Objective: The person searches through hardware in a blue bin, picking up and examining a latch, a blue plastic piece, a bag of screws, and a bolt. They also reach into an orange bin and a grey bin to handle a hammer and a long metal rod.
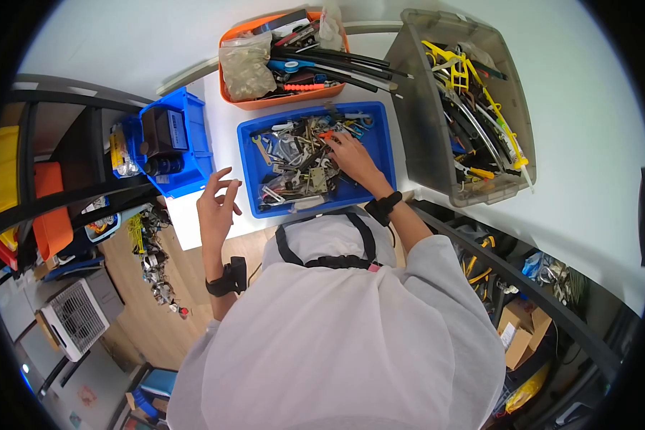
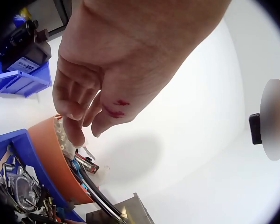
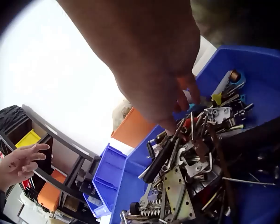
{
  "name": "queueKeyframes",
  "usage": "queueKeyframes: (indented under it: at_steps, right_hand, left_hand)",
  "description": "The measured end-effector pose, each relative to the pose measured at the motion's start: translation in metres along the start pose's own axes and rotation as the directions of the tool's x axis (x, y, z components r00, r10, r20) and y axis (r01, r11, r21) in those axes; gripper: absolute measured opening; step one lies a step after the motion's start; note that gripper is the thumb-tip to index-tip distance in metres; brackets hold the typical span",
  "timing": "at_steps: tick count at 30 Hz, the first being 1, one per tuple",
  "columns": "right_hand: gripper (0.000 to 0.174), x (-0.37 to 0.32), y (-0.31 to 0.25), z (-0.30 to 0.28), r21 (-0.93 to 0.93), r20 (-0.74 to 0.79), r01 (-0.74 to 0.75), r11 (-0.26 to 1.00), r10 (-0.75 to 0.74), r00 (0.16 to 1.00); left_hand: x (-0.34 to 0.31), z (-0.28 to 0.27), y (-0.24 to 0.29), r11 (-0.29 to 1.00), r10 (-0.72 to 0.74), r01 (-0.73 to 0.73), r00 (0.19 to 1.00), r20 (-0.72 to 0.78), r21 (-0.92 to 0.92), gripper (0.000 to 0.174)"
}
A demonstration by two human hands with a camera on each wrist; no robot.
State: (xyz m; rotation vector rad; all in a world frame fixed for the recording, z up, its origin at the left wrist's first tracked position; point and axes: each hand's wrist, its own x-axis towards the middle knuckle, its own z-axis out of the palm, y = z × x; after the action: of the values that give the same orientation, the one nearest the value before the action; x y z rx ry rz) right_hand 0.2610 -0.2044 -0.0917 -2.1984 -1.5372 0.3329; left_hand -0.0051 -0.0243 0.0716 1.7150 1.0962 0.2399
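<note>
A blue tray (image 1: 245, 168) full of loose metal tools and hardware lies before the person. The right hand (image 1: 350, 156) reaches down into its right part, fingertips at a red-orange item (image 1: 327, 135); in the right wrist view the right hand (image 3: 154, 93) hides most of what its fingers touch, so a grip cannot be made out. Left of the tray, the left hand (image 1: 216, 206) hovers in the air, fingers loosely bent and holding nothing; the left wrist view shows the left hand (image 2: 107, 79) empty too. A perforated metal plate (image 3: 178, 191) lies among the hardware.
Behind the tray stands an orange bin (image 1: 236, 106) with black tubes jutting rightward. A grey bin (image 1: 423, 136) with yellow and black items is at the right. Blue bins (image 1: 197, 136) are at the left, beside a black shelf frame (image 1: 64, 201).
</note>
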Motion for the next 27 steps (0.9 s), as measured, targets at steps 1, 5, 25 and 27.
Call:
queueKeyframes:
  at_steps: [1,5,25,27]
  right_hand:
    - [0.038,0.003,0.000,0.001,-0.023,-0.009,0.029,0.999,-0.029,1.000]
    - [0.036,0.005,0.005,0.013,-0.085,-0.002,0.052,0.995,-0.052,0.999]
    - [0.016,-0.004,0.026,0.003,-0.249,-0.003,0.137,0.959,-0.142,0.990]
    - [0.014,-0.007,0.021,-0.009,-0.263,0.008,0.123,0.957,-0.126,0.992]
  left_hand:
    - [-0.001,0.000,-0.001,1.000,-0.003,0.003,1.000,-0.005,-0.002,0.042]
    - [-0.005,-0.002,-0.005,1.000,-0.007,0.007,1.000,-0.019,-0.002,0.042]
    - [0.007,0.008,-0.010,1.000,0.003,-0.003,0.999,0.050,0.011,0.038]
    - [0.011,0.012,-0.012,0.999,-0.006,0.004,0.998,0.066,0.031,0.037]
